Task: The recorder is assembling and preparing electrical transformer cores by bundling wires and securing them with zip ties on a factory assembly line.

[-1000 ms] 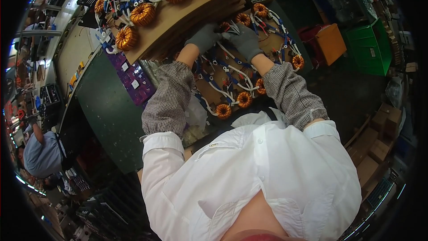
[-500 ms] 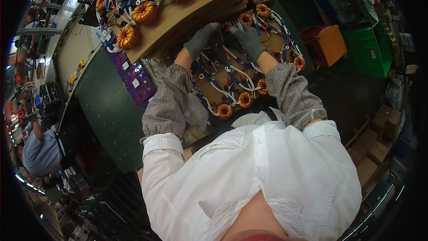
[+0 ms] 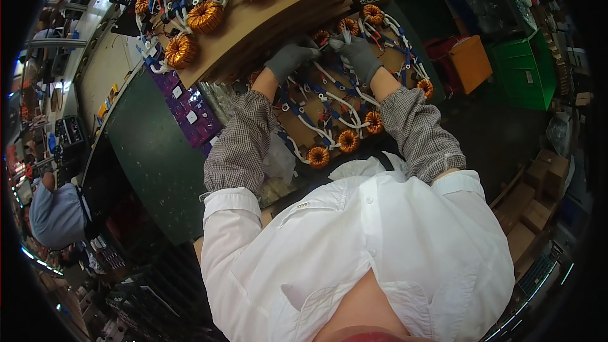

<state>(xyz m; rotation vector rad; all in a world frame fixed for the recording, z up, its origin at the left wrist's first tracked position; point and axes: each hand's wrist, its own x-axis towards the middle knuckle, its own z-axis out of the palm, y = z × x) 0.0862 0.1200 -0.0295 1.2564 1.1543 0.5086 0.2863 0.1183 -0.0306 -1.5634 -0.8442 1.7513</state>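
pinching white wires (image 3: 346,36) at its tips: r hand (image 3: 360,58); l hand (image 3: 290,61) nearby, grip unclear.

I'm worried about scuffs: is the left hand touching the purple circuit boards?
Apart: the head view shows a wide gap between the left hand and the purple circuit boards.

Just ahead of my left fingers (image 3: 309,52), the stacked brown boards (image 3: 278,4) wall off the way forward. Nearer me, copper coils (image 3: 345,146) and looping white cables (image 3: 316,132) leave only narrow gaps. Open room lies leftward over the green desk (image 3: 145,152), past the purple circuit boards (image 3: 182,104).
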